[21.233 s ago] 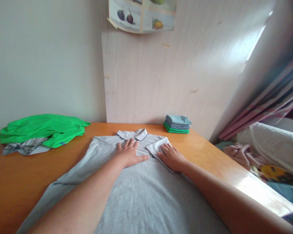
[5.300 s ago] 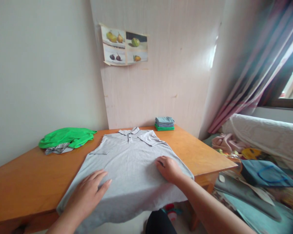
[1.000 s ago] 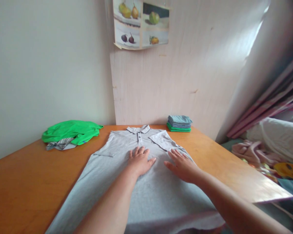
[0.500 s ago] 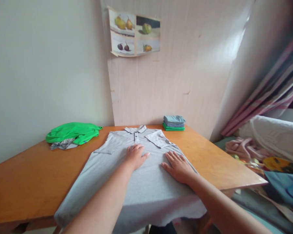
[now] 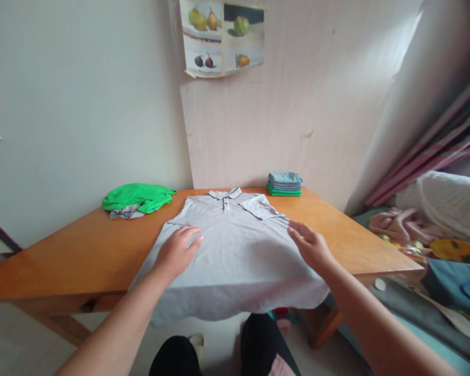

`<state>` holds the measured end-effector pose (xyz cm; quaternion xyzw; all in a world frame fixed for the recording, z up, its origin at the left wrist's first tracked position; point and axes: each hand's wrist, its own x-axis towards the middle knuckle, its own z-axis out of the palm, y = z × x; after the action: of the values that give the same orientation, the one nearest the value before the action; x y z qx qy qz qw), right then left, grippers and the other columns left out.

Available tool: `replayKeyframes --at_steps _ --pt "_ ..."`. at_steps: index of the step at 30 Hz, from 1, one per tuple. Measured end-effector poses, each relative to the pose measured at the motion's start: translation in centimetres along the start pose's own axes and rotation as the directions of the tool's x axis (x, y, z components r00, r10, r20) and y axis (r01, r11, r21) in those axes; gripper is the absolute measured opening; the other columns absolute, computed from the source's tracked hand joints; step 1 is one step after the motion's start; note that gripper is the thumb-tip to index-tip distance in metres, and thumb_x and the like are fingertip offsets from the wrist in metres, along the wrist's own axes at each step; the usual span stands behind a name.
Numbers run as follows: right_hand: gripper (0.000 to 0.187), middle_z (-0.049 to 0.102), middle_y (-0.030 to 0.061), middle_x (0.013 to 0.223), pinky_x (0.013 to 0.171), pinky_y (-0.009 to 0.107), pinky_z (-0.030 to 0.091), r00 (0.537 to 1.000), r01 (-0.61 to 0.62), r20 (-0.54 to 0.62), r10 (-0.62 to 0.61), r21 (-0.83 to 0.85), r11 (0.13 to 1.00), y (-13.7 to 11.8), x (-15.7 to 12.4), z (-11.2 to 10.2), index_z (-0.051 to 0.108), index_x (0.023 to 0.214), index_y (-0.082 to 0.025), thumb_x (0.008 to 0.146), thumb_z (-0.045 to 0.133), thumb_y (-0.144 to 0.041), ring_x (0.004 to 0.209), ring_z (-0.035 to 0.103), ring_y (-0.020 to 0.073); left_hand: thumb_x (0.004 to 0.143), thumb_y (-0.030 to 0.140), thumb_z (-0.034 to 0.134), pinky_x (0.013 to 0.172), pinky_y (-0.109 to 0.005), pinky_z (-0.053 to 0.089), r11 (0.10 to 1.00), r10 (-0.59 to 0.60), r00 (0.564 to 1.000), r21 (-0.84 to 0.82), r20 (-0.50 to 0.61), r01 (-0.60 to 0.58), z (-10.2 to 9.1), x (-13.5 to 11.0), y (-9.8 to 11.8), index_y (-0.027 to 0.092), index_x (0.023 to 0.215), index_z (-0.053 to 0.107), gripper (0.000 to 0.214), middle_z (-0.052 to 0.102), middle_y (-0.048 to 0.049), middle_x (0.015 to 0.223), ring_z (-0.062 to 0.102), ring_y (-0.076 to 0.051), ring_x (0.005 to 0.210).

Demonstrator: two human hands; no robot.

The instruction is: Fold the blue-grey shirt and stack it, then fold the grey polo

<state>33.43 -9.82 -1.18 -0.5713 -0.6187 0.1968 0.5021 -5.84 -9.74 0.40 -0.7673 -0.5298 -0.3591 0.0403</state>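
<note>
"Where's the grey polo shirt point(image 5: 227, 253)?"
"Face up on the tabletop point(image 5: 109, 256), between and beneath the left fingers point(image 5: 186, 232) and right fingers point(image 5: 301, 228), its collar point(image 5: 219, 195) beyond them."
"Gripped?"
"No, both sets curve loosely, thumbs apart, holding nothing. Whether they touch cloth, I can't tell."
"Why's the hem point(image 5: 238, 308) hanging?"
"Probably the shirt outreaches the tabletop, so it drops over the edge nearside of the fingers."
"Room?"
"Wood stretches outward past both. The green garment point(image 5: 141, 195) beyond the left fingers and folded stack point(image 5: 285, 184) beyond the right seem kept back for space."

Lt-grey polo point(image 5: 231, 253) flat on tbl point(image 5: 97, 250), btns point(image 5: 225, 202) up, collar point(image 5: 216, 195) at far end, hem point(image 5: 235, 303) over near edge.
</note>
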Motion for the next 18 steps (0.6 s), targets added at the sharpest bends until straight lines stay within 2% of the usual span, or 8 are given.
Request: replayKeyframes --at_steps 2,5,8,10,12,14,16,18 --pt "0.054 0.075 0.0123 0.113 0.088 0.037 0.054 0.994 0.012 -0.109 -0.004 0.079 0.997 -0.6 -2.2 -1.3 0.069 0.114 -0.017 0.089 0.054 -0.063 0.104 0.068 0.026 0.097 0.043 0.047 0.098 -0.035 0.049 1.0 -0.023 0.996 0.018 -0.089 0.025 -2.2 -2.6 -0.7 0.023 0.105 0.069 0.031 0.072 -0.0063 0.11 0.066 -0.023 0.106" --pt "0.047 0.074 0.0071 0.086 0.074 0.032 0.052 0.979 -0.024 -0.2 0.037 0.067 0.997 -1.0 -6.0 -2.9 0.07 0.091 -0.019 0.088 0.056 -0.064 0.08 0.065 0.0207 0.096 0.045 0.048 0.086 -0.033 0.05 0.991 -0.089 0.968 0.077 -0.236 0.11 -4.6 -6.5 -1.6 0.022 0.095 0.066 0.029 0.07 -0.0051 0.092 0.067 -0.022 0.09" --pt "0.046 0.061 0.001 0.063 0.063 0.028 0.047 0.955 -0.116 -0.265 0.134 0.082 0.99 0.6 -9.8 -3.7 0.062 0.07 -0.021 0.084 0.06 -0.065 0.063 0.056 0.0168 0.094 0.048 0.049 0.078 -0.031 0.049 0.96 -0.212 0.906 0.097 -0.365 0.263 -5.7 -10.5 -2.0 0.023 0.089 0.064 0.03 0.067 -0.003 0.081 0.065 -0.022 0.08" --pt "0.047 0.056 -0.0005 0.058 0.058 0.027 0.045 0.935 -0.201 -0.265 0.235 0.148 0.968 2.7 -11.8 -3.9 0.058 0.065 -0.022 0.083 0.061 -0.066 0.059 0.053 0.0159 0.093 0.05 0.05 0.075 -0.03 0.049 0.927 -0.326 0.861 0.044 -0.39 0.372 -5.6 -13.0 -2.1 0.023 0.084 0.063 0.032 0.067 -0.0019 0.078 0.065 -0.021 0.076" --pt "0.046 0.063 0.0019 0.065 0.059 0.029 0.048 0.898 -0.327 -0.232 0.373 0.214 0.92 5.1 -13.2 -4.0 0.064 0.073 -0.021 0.08 0.064 -0.067 0.064 0.058 0.0186 0.092 0.054 0.051 0.073 -0.03 0.049 0.886 -0.448 0.819 -0.055 -0.358 0.461 -5.1 -14.9 -2.3 0.023 0.079 0.062 0.036 0.068 -0.0011 0.074 0.065 -0.021 0.075" --pt "0.047 0.073 0.0079 0.085 0.068 0.034 0.055 0.878 -0.424 -0.12 0.463 0.256 0.869 7.2 -13.9 -4.0 0.07 0.09 -0.022 0.076 0.068 -0.067 0.085 0.069 0.0265 0.089 0.059 0.053 0.073 -0.03 0.051 0.82 -0.573 0.767 -0.208 -0.288 0.534 -4.5 -16.2 -2.6 0.022 0.081 0.063 0.039 0.069 -0.001 0.073 0.067 -0.022 0.076" --pt "0.051 0.075 0.011 0.11 0.078 0.039 0.058 0.875 -0.462 -0.007 0.485 0.289 0.838 8.5 -14.0 -4.0 0.072 0.103 -0.025 0.074 0.071 -0.066 0.11 0.067 0.032 0.084 0.064 0.06 0.077 -0.032 0.054 0.718 -0.673 0.714 -0.4 -0.193 0.569 -3.8 -16.8 -2.7 0.021 0.091 0.065 0.044 0.073 -0.0029 0.081 0.07 -0.025 0.083" --pt "0.053 0.071 0.0107 0.126 0.087 0.043 0.058 0.875 -0.476 0.081 0.478 0.334 0.814 9.0 -13.8 -4.0 0.073 0.109 -0.029 0.071 0.073 -0.065 0.124 0.062 0.0339 0.08 0.066 0.064 0.085 -0.034 0.055 0.612 -0.709 0.702 -0.551 -0.064 0.567 -3.3 -17.1 -2.6 0.02 0.1 0.065 0.05 0.076 -0.0058 0.092 0.071 -0.027 0.095"
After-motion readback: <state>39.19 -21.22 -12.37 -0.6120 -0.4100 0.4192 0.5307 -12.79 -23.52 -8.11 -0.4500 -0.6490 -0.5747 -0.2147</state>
